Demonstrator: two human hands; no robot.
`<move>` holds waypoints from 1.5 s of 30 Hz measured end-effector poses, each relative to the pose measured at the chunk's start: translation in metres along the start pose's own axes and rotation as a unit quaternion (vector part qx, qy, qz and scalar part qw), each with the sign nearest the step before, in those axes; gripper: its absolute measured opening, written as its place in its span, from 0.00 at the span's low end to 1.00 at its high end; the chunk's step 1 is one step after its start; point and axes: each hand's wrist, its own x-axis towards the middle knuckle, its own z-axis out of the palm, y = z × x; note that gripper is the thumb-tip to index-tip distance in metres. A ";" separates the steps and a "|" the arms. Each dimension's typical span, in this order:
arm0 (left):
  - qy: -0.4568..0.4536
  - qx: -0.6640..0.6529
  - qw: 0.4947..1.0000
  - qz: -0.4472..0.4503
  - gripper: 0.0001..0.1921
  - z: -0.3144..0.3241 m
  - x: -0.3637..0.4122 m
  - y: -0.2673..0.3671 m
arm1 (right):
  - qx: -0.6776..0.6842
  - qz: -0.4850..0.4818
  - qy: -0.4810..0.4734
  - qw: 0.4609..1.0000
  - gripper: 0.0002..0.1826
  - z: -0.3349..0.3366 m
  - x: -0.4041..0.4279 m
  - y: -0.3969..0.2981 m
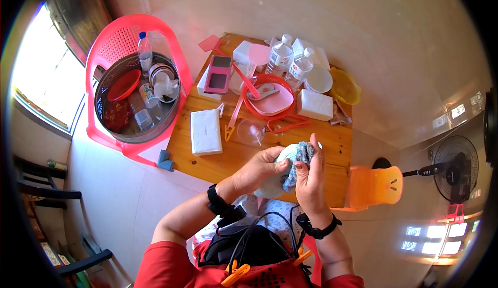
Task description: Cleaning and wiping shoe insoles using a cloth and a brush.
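My left hand (260,169) grips a pale, whitish-green rounded object (268,189) just above the near edge of the table; its exact kind is partly hidden by my fingers. My right hand (313,183) presses a bunched blue-grey fuzzy cloth (304,154) against that object's right side. Beyond my hands lies a small clear plastic dish (244,134) with a pinkish piece and a white stick in it. Behind the dish, a red plastic basin (248,100) holds a pink tray (281,100). A white tissue pack (206,132) lies to the left on the tabletop.
The wooden table (190,167) also carries two water bottles (281,56), a second tissue pack (314,104), a pink-framed case (218,75) and a yellow bowl (346,85). Left stands a pink chair (90,111) bearing a filled metal tub (155,135); right, an orange stool (375,187) and a fan (453,175).
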 end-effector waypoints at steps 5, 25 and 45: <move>-0.020 -0.052 0.998 -0.011 0.30 -0.004 0.003 -0.003 | -0.003 -0.010 0.003 1.000 0.30 -0.004 0.003 -0.001; -0.025 -0.104 0.994 -0.031 0.25 -0.011 0.012 -0.013 | -0.099 -0.071 0.018 0.992 0.23 -0.018 -0.003 -0.002; -0.035 -0.102 0.994 -0.032 0.25 -0.004 0.012 0.004 | -0.045 -0.027 0.021 0.998 0.15 -0.020 0.001 0.004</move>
